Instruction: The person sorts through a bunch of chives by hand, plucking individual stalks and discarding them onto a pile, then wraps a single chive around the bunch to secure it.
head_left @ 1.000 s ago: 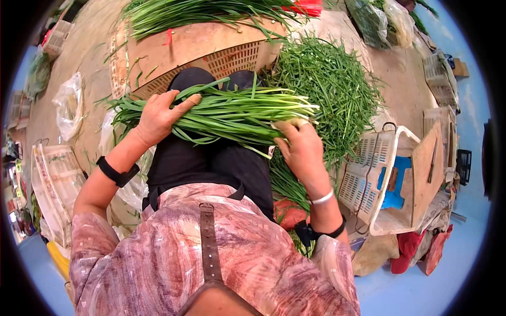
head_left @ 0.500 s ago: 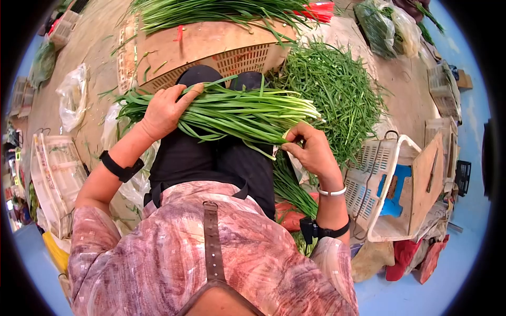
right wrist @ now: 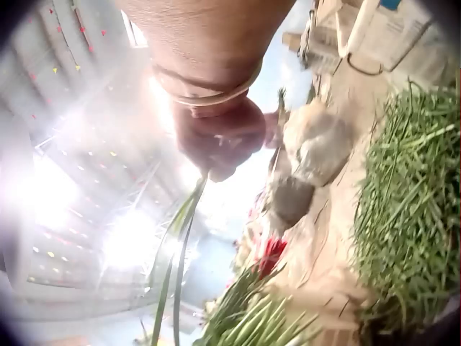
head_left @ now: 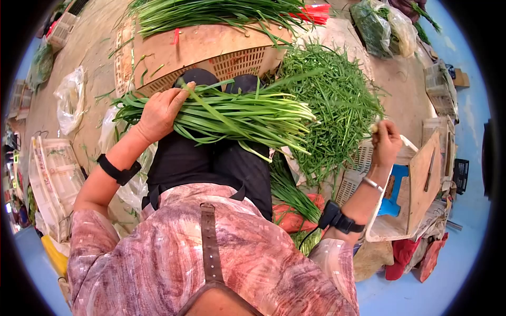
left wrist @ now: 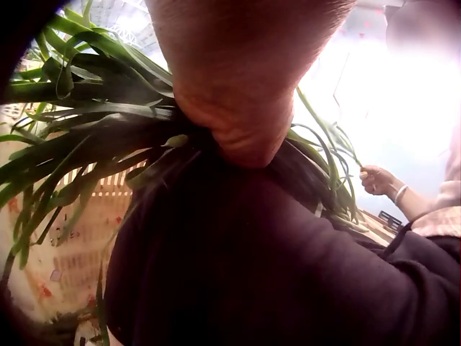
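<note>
A bunch of garlic chives [head_left: 247, 116] lies across the person's dark-trousered lap, pale stem ends pointing right. My left hand [head_left: 159, 115] grips its leafy part, thumb laid over the top. Out to the right, beyond the stem ends, my right hand [head_left: 387, 141] pinches a few chive leaves [right wrist: 176, 252] at their pale base. In the right wrist view these leaves trail down from the fingertips. The left wrist view shows dark leaves [left wrist: 79, 148] spilling past the left hand, whose fingers are mostly hidden there.
A heap of loose green leaves [head_left: 332, 105] covers the floor right of the knees. Ahead stands a board-topped crate [head_left: 211, 45] bearing more chives [head_left: 205, 16] and red ties [head_left: 315, 14]. A white crate with a board [head_left: 424, 179] stands at the right. More chives [head_left: 295, 192] lie beside the right thigh.
My right hand has moved from the bunch's stem ends out to the right, drawing a few leaves away. The left hand keeps its grip in nearly the same place.
</note>
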The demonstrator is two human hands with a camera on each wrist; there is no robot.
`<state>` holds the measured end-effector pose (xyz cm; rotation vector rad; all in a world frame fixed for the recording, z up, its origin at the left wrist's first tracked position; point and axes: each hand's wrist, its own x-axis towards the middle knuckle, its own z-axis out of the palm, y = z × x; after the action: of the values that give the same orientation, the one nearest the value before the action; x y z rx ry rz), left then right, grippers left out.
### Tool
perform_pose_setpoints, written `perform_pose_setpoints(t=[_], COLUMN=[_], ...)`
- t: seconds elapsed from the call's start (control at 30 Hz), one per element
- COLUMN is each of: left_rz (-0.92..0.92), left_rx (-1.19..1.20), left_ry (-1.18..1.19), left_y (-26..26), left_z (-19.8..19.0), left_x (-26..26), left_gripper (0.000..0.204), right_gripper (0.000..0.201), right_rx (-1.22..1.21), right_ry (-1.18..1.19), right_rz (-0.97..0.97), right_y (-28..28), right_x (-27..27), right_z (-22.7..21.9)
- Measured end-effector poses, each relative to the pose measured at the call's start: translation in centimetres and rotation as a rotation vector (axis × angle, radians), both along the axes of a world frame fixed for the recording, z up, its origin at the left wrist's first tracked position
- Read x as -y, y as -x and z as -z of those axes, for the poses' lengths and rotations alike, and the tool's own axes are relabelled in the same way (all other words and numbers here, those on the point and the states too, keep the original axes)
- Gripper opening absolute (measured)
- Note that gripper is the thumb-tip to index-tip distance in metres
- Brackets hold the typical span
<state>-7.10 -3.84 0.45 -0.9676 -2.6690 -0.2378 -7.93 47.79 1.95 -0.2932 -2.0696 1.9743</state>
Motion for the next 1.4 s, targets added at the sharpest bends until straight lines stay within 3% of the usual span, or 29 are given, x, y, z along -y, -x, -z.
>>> perform_pose_setpoints(t=[0.03,0.07,0.1,0.17,0.2,0.3,0.4,0.43,0.63,0.7,0.73,0.8,0.87,0.97,1.03,1.1,1.17,1.27,1.3,1.37,1.4], left_rz=[-0.001,-0.007,-0.006,-0.012,-0.016,-0.030,-0.041,-0.043,-0.066,-0.065,-0.058,-0.059,-0.078,-0.141,-0.177,-0.197,-0.187,-0.177,-0.172,-0.212,-0.199], left_rx=[-0.002,-0.004,-0.018,-0.030,-0.034,-0.020,-0.039,-0.040,0.065,0.083,0.094,0.138,0.178,0.318,0.438,0.508,0.474,0.512,0.518,0.590,0.564], left_ry=[0.002,0.001,0.021,0.041,0.027,0.047,0.118,0.121,0.186,0.187,0.174,0.163,0.171,0.185,0.140,0.143,0.104,0.062,0.045,0.039,0.009], left_y=[0.0,0.0,0.0,0.0,0.0,-0.1,0.2,0.2,0.4,0.4,0.6,1.0,0.9,1.0,1.1,0.9,0.7,0.5,0.4,0.2,0.0], left_z=[0.0,0.0,0.0,0.1,0.1,-0.2,-1.4,-1.8,-2.8,-2.6,-2.6,-2.7,-3.1,-3.6,-3.6,-3.8,-3.5,-3.4,-3.2,-3.2,-2.9], left_x=[0.1,0.1,0.1,0.0,0.0,0.0,-0.4,-0.7,-0.8,-0.6,-0.6,-0.6,-0.6,-0.8,-0.6,-0.9,-0.6,-0.6,-0.5,-0.4,-0.3], left_gripper=[0.065,0.065,0.064,0.063,0.063,0.062,0.062,0.062,0.064,0.064,0.064,0.064,0.066,0.069,0.068,0.065,0.062,0.060,0.060,0.062,0.060], right_gripper=[0.009,0.021,0.021,0.035,0.044,0.048,0.064,0.069,0.058,0.053,0.038,0.031,0.018,0.011,0.007,0.009,0.009,0.009,0.011,0.027,0.027], right_rx=[-0.030,0.156,0.153,0.175,0.276,-0.096,-0.223,-0.272,-0.522,-0.446,-0.471,-0.524,-0.585,-0.515,-0.172,-0.263,-0.196,-0.159,-0.237,0.026,0.028], right_ry=[0.003,-0.458,-0.458,-1.537,-1.277,-0.891,-0.921,-1.039,-0.910,-0.992,-0.981,-1.001,-0.963,-0.671,0.020,0.576,0.776,0.911,1.021,0.358,0.359], right_rz=[0.150,0.269,0.263,0.354,0.295,-0.089,-0.533,-0.563,-0.608,-0.538,-0.461,-0.405,-0.338,-0.328,-0.142,-0.068,-0.038,0.054,-0.154,0.212,0.213], right_y=[0.5,0.8,0.5,-0.7,-1.2,-2.9,-3.3,-3.4,-5.7,-6.5,-6.3,-5.5,-5.2,-5.1,-4.9,-3.2,-1.9,0.3,0.6,0.8,0.6], right_x=[-2.4,-5.0,-4.7,-2.6,0.7,9.5,16.4,18.2,21.8,23.7,24.5,24.6,23.9,20.9,17.5,13.7,8.3,1.0,-2.3,-2.9,-2.6], right_z=[1.7,3.2,3.3,3.3,1.1,-1.5,-2.2,-2.8,-1.6,-1.0,0.5,2.9,3.8,1.8,1.5,0.9,1.7,4.6,6.3,4.7,4.7])
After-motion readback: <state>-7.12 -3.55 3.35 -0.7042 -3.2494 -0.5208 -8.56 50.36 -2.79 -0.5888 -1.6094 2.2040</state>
